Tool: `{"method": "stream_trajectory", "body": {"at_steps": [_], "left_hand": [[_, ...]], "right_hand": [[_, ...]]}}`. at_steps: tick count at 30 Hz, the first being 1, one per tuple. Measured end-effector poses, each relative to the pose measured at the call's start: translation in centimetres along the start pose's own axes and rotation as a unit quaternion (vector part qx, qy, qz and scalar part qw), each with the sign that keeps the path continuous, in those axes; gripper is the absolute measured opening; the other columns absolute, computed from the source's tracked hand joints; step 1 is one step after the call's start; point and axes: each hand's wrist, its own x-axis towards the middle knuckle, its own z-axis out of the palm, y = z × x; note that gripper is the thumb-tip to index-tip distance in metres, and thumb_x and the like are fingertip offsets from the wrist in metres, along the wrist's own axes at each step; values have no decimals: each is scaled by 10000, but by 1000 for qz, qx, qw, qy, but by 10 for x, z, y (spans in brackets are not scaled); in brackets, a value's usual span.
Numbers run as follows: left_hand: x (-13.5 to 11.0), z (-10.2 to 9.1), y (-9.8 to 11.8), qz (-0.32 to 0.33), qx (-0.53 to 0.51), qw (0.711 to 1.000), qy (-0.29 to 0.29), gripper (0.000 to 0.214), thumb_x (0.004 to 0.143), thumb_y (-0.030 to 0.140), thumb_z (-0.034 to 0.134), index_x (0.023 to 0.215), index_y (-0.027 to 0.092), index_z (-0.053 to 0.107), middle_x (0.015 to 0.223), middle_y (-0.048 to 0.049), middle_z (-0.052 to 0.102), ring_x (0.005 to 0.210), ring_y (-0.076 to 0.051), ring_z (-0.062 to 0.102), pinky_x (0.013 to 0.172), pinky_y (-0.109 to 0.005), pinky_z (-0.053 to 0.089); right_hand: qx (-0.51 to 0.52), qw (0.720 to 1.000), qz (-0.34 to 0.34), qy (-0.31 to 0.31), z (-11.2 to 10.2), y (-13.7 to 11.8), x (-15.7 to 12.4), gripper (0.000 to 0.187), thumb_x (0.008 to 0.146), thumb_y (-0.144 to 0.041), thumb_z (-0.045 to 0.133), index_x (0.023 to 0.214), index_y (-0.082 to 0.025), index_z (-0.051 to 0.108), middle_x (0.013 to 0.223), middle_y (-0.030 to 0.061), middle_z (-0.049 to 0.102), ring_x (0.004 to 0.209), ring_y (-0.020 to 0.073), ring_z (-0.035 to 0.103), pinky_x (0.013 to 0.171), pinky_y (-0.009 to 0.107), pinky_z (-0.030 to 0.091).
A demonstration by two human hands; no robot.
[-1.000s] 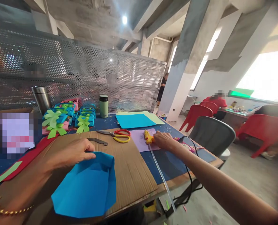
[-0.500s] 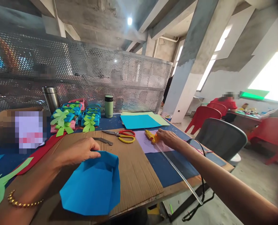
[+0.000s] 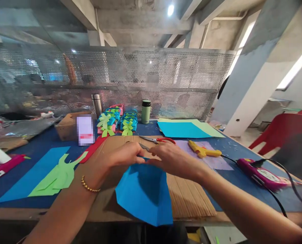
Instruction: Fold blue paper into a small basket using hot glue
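Note:
A folded blue paper box (image 3: 146, 198) stands tilted over the cardboard sheet (image 3: 191, 198) in front of me. Pinched at its far edge between thumb and fingers, it is in my left hand (image 3: 127, 154). My right hand (image 3: 175, 159) grips the same edge just to the right, thumb and fingers closed on it; the fingertips are partly hidden. Behind my hands lie scissors (image 3: 167, 139) with a red handle and a dark metal blade (image 3: 143, 146). The yellow glue gun (image 3: 204, 150) rests on purple paper (image 3: 225, 165), apart from my right hand.
Small paper baskets with green bows (image 3: 127, 126) stand at the back beside a steel flask (image 3: 97, 105) and a green bottle (image 3: 145, 113). Blue sheets (image 3: 186, 129) lie back right. Green cut paper (image 3: 55, 179) is at left, a magenta power strip (image 3: 261, 174) with cables at right.
My right hand has let go of the glue gun and come left to the blue paper box's edge. The view has turned left. My left hand still holds the box.

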Motion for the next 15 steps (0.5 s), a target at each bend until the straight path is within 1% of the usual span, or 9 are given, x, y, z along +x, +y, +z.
{"method": "stream_trajectory", "body": {"at_steps": [1,3,5,7,9,11,13,15], "left_hand": [[0,-1,0,5,-2,1000,-1,177,753,263,581,606,176,537,592,42,424,592,-115,368,550,-267,241],[-2,-4,-2,7,-17,1000,-11,112,748,254,596,670,178,624,620,36,508,627,-128,440,574,-260,283],[-4,-9,-5,-3,-39,999,-24,102,743,262,620,707,178,666,642,31,567,646,-139,492,584,-255,315],[-6,-16,-8,-19,-50,998,-24,124,747,289,644,738,170,679,674,20,613,655,-148,526,583,-251,345],[-8,-22,-12,-33,-66,997,0,198,796,356,639,815,164,681,758,-10,669,695,-159,573,600,-249,392],[-8,-26,-17,-51,-125,990,41,293,871,436,581,886,155,661,858,-56,707,760,-171,624,657,-259,457],[-7,-26,-23,-69,-186,977,78,354,922,477,516,890,146,638,908,-92,720,802,-177,657,722,-284,505],[-5,-24,-30,-86,-198,971,99,354,933,469,501,873,147,635,914,-102,726,803,-179,669,743,-300,527]], "right_hand": [[17,1000,4,-14,7,-6,9,234,917,-356,636,921,-147,741,837,106,715,794,223,641,668,292,377],[54,998,8,-37,20,-8,23,166,856,-303,691,818,-149,739,723,66,681,669,177,598,589,265,308],[81,996,9,-36,30,-3,31,96,817,-212,693,743,-156,717,650,23,628,607,136,542,561,255,255],[103,994,15,-27,36,2,34,122,800,-133,654,681,-152,674,598,-9,557,582,112,488,554,256,226],[136,990,22,-24,40,9,35,178,787,-121,635,614,-147,604,561,-35,476,564,96,434,542,255,212],[180,983,28,-35,44,15,36,259,787,-184,654,567,-153,522,542,-60,394,542,82,369,517,243,208],[227,972,35,-49,46,21,37,333,790,-269,670,552,-163,462,541,-75,331,530,73,311,489,228,208],[270,960,47,-50,47,27,36,353,794,-318,663,562,-170,441,551,-79,300,525,69,276,472,220,204]]}}
